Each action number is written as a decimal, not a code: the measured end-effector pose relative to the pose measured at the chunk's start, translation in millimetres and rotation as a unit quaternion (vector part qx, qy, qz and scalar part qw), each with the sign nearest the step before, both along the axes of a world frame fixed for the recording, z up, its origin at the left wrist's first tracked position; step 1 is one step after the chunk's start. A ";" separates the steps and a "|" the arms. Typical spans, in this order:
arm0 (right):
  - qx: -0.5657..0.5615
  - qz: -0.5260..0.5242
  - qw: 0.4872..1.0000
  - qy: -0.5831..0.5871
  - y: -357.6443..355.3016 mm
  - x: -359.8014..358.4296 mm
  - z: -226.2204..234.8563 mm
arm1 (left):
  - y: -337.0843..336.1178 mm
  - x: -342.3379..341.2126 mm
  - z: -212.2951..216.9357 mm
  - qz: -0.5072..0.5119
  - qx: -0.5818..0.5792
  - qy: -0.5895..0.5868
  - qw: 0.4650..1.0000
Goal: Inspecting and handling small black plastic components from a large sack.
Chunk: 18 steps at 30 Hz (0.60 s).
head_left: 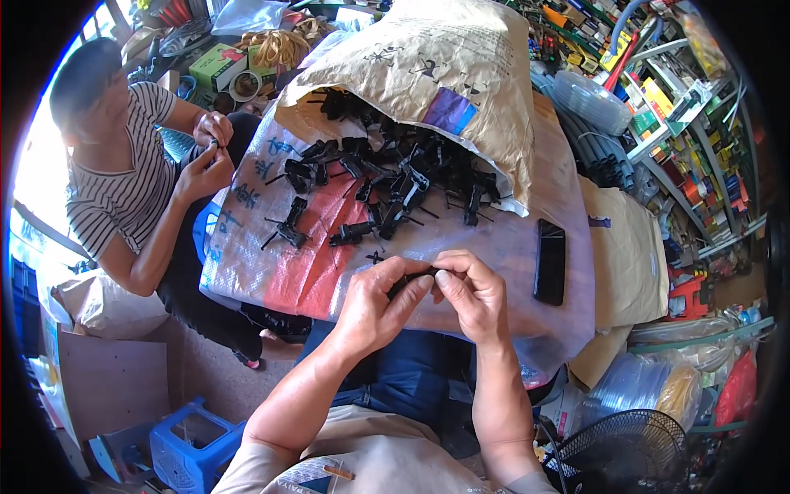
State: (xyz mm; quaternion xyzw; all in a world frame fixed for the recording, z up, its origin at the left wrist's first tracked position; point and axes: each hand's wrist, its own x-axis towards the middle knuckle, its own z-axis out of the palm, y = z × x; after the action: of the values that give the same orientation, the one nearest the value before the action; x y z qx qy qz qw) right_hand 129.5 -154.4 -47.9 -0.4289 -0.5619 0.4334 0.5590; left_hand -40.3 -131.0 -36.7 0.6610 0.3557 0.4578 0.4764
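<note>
My left hand (372, 303) and my right hand (474, 298) meet at the near edge of the covered table, fingertips pinched together. Between them is a small black part (403, 285), mostly covered by the fingers, so its exact kind is hidden. Just beyond my left hand a tiny black cross-shaped piece (375, 258) lies on the cover. Farther off, a heap of black plastic parts with thin rods (403, 181) spills from the mouth of a large paper sack (469, 58). Some of these parts lie loose, nearer to my left hand.
A black phone (550, 262) lies right of my hands on the plastic-sheeted table cover (502, 239). At left a person in a striped shirt (123, 185) holds something small. A blue stool (193, 449), a black fan (629, 449) and crowded shelves (691, 132) stand around.
</note>
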 end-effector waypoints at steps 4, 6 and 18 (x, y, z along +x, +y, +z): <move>-0.018 0.014 1.000 0.004 0.0 1.2 -2.5 | -1.2 3.2 -2.0 0.022 0.054 0.021 0.998; -0.025 0.031 0.998 0.039 0.1 0.7 -3.6 | -3.4 5.8 -0.8 0.055 0.062 0.031 0.996; -0.032 0.065 0.996 0.044 -3.5 4.1 -3.0 | -14.0 8.0 -17.8 0.066 0.056 0.005 0.996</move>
State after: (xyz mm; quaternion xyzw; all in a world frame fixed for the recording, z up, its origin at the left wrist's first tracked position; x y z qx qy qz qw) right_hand 133.6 -157.9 -50.9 -0.3894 -0.5494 0.5049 0.5400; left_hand -32.3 -145.0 -54.5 0.6637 0.3747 0.5047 0.4055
